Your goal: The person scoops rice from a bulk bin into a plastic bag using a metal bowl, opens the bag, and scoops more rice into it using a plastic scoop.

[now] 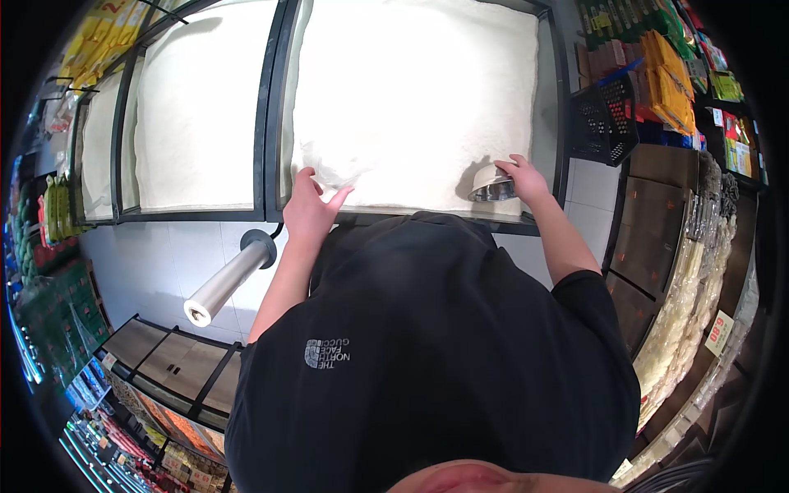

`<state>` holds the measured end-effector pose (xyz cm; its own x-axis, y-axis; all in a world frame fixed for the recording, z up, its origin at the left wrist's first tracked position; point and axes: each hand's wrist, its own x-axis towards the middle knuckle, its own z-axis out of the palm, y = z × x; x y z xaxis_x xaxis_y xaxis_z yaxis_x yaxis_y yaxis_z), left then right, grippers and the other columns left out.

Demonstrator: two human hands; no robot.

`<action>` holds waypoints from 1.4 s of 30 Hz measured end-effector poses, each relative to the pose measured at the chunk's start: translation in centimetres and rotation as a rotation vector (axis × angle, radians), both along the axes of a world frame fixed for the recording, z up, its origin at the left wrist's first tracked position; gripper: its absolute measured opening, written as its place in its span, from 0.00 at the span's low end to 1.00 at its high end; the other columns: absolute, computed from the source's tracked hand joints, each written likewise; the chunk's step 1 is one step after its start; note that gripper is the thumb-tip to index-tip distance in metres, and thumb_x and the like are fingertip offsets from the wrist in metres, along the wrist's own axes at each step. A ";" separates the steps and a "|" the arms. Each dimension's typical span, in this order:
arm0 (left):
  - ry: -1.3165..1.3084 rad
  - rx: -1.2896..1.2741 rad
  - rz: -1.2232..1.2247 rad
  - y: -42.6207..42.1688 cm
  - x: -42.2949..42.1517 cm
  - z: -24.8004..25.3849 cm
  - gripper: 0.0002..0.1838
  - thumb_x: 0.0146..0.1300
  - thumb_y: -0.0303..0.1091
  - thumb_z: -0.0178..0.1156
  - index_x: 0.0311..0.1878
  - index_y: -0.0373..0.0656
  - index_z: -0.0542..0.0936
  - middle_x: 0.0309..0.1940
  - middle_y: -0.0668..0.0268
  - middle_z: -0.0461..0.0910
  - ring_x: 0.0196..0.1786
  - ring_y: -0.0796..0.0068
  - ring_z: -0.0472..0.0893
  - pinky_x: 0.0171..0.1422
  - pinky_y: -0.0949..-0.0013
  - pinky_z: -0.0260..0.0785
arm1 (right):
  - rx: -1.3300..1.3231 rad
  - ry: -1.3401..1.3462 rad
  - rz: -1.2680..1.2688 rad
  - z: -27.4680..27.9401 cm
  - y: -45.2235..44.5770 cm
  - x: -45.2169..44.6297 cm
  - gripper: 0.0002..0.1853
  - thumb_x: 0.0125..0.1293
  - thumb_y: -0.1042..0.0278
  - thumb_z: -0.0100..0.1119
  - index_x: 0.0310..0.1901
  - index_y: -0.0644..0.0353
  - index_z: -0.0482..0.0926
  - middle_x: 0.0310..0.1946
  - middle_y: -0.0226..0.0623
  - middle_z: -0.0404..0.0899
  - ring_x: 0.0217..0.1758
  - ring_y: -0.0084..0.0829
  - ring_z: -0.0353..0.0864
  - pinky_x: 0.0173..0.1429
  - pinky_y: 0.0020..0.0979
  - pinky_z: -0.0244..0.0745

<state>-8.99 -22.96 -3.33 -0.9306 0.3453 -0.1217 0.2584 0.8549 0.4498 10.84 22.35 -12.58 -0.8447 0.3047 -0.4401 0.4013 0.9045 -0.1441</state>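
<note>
Far left, ten o'clock: dark-framed bin (197, 107) filled with white material, surface nearly level. Between eight and nine: roll of clear film (229, 283) on a dark round holder, sticking out over pale floor tiles (185, 251). Left hand (305, 214) at ten, half open, thumb and index spread wide; cannot tell if it grips the clear plastic bag (333, 170) just beyond, crumpled on the white material (411, 99) of the larger bin. Two o'clock: metal bowl (491, 185), tilted, over that bin's near right corner. Right hand (528, 179) closed on its rim, fingers and thumb pinching. Farther out at two: black perforated basket (604, 123).
</note>
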 end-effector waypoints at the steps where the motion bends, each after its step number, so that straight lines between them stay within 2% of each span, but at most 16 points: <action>1: 0.001 -0.010 0.011 0.4 -0.1 -0.1 0.42 0.53 0.60 0.78 0.60 0.38 0.72 0.34 0.64 0.80 0.33 0.63 0.83 0.35 0.61 0.76 | -0.019 -0.038 -0.013 -0.6 0.1 -0.2 0.30 0.67 0.80 0.54 0.67 0.37 0.77 0.66 0.33 0.78 0.68 0.44 0.77 0.69 0.40 0.77; 3: 0.054 -0.014 0.019 1.3 -0.3 -0.1 0.38 0.53 0.62 0.77 0.52 0.39 0.74 0.35 0.62 0.79 0.34 0.61 0.83 0.35 0.60 0.76 | -0.057 -0.114 -0.040 -2.2 0.3 -0.9 0.29 0.67 0.78 0.54 0.66 0.37 0.78 0.63 0.30 0.79 0.67 0.42 0.77 0.69 0.40 0.76; 6: 0.139 -0.078 -0.019 1.9 -0.8 0.1 0.32 0.57 0.60 0.74 0.47 0.42 0.73 0.32 0.62 0.78 0.35 0.58 0.83 0.34 0.57 0.76 | 0.025 -0.167 -0.060 -3.8 -0.2 -1.6 0.28 0.67 0.78 0.53 0.65 0.37 0.79 0.61 0.27 0.80 0.67 0.40 0.77 0.71 0.43 0.73; 12: 0.216 -0.051 -0.206 2.4 -1.9 0.1 0.15 0.68 0.45 0.67 0.33 0.45 0.77 0.30 0.63 0.76 0.31 0.55 0.81 0.31 0.55 0.74 | 0.012 -0.216 -0.031 -4.8 -0.7 -3.1 0.29 0.67 0.70 0.57 0.69 0.37 0.74 0.69 0.31 0.74 0.78 0.43 0.65 0.81 0.58 0.55; 15: 0.283 0.009 -0.226 2.9 -2.2 0.7 0.16 0.69 0.41 0.66 0.27 0.44 0.76 0.28 0.63 0.76 0.28 0.54 0.79 0.29 0.55 0.71 | 0.099 -0.097 -0.040 -4.9 -1.9 -3.4 0.32 0.64 0.69 0.59 0.71 0.38 0.72 0.72 0.38 0.70 0.81 0.50 0.59 0.82 0.65 0.48; 19: 0.320 0.091 -0.293 3.2 -2.9 1.0 0.17 0.68 0.36 0.67 0.24 0.43 0.74 0.24 0.62 0.74 0.25 0.54 0.77 0.28 0.57 0.69 | 0.128 0.252 -0.071 -4.7 -5.3 -2.5 0.35 0.59 0.67 0.64 0.71 0.42 0.71 0.70 0.44 0.70 0.80 0.54 0.59 0.80 0.69 0.46; 22: 0.351 0.147 -0.281 4.1 -3.1 1.3 0.19 0.67 0.35 0.67 0.21 0.42 0.72 0.21 0.61 0.73 0.22 0.53 0.75 0.25 0.57 0.68 | 0.072 0.412 -0.046 -3.4 -8.6 -1.6 0.33 0.60 0.68 0.63 0.71 0.45 0.72 0.68 0.44 0.72 0.79 0.51 0.62 0.79 0.64 0.51; 25: 0.394 0.236 -0.280 4.7 -3.0 1.5 0.21 0.68 0.31 0.66 0.20 0.40 0.70 0.19 0.58 0.70 0.19 0.53 0.72 0.23 0.58 0.64 | -0.258 0.462 -0.115 -3.6 -11.4 -0.7 0.30 0.63 0.67 0.63 0.69 0.50 0.73 0.63 0.45 0.74 0.75 0.50 0.66 0.78 0.57 0.55; 26: 0.397 0.253 -0.276 5.0 -3.0 1.7 0.21 0.68 0.31 0.66 0.20 0.39 0.69 0.19 0.58 0.70 0.19 0.53 0.71 0.23 0.58 0.64 | -0.361 0.484 -0.124 -4.0 -12.2 -0.3 0.29 0.64 0.66 0.62 0.68 0.54 0.74 0.60 0.45 0.75 0.68 0.47 0.73 0.74 0.49 0.64; 28: 0.337 0.266 -0.227 5.8 -2.7 3.1 0.21 0.70 0.30 0.64 0.21 0.37 0.70 0.19 0.57 0.69 0.19 0.55 0.70 0.26 0.58 0.63 | -0.645 0.449 -0.255 -5.6 -13.8 -0.1 0.28 0.68 0.62 0.62 0.69 0.56 0.73 0.57 0.49 0.76 0.62 0.48 0.78 0.67 0.45 0.73; 31: 0.228 0.332 -0.188 7.2 -2.0 4.9 0.21 0.74 0.31 0.60 0.23 0.34 0.69 0.19 0.56 0.66 0.22 0.60 0.67 0.30 0.58 0.61 | -0.976 0.218 -0.411 -4.8 -14.4 -1.1 0.31 0.70 0.57 0.63 0.72 0.57 0.70 0.60 0.54 0.76 0.61 0.49 0.80 0.64 0.43 0.77; 34: 0.239 0.293 -0.248 8.6 -0.8 6.3 0.20 0.72 0.30 0.62 0.22 0.36 0.71 0.19 0.56 0.69 0.21 0.57 0.70 0.29 0.59 0.64 | -0.997 0.303 -0.447 -4.0 -14.7 -2.5 0.34 0.71 0.55 0.63 0.74 0.59 0.67 0.64 0.57 0.74 0.65 0.48 0.79 0.68 0.43 0.75; 35: 0.239 0.319 -0.284 9.3 -0.2 6.6 0.20 0.72 0.29 0.62 0.22 0.35 0.70 0.18 0.57 0.68 0.20 0.59 0.69 0.28 0.59 0.62 | -1.054 0.300 -0.488 -6.4 -14.7 -3.2 0.35 0.72 0.56 0.63 0.75 0.61 0.64 0.66 0.56 0.74 0.67 0.47 0.77 0.70 0.42 0.73; 38: 0.184 0.397 -0.301 11.7 1.5 8.0 0.21 0.73 0.27 0.61 0.22 0.35 0.68 0.17 0.58 0.66 0.19 0.62 0.66 0.27 0.60 0.59 | -1.299 0.288 -0.629 -11.7 -14.1 -4.0 0.40 0.74 0.42 0.60 0.79 0.54 0.59 0.74 0.44 0.66 0.73 0.42 0.70 0.72 0.46 0.69; 40: 0.167 0.421 -0.326 13.3 2.8 8.6 0.21 0.73 0.26 0.61 0.22 0.35 0.67 0.17 0.59 0.63 0.19 0.64 0.63 0.26 0.60 0.57 | -1.421 0.263 -0.861 -7.8 -12.2 -4.5 0.39 0.74 0.38 0.57 0.78 0.49 0.61 0.74 0.38 0.67 0.73 0.41 0.69 0.69 0.47 0.69; 42: 0.139 0.439 -0.327 15.0 4.4 9.4 0.21 0.73 0.26 0.60 0.22 0.34 0.66 0.17 0.59 0.62 0.19 0.65 0.62 0.26 0.60 0.56 | -1.476 0.359 -1.127 -8.5 -9.9 -4.3 0.36 0.74 0.39 0.57 0.76 0.47 0.63 0.73 0.37 0.68 0.70 0.40 0.71 0.66 0.44 0.71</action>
<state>-4.59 -7.92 6.09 -0.7638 0.6088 0.2145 0.5608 0.4612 0.6876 6.56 12.48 -21.07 -0.6456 0.3002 -0.7022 0.4163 -0.6325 -0.6532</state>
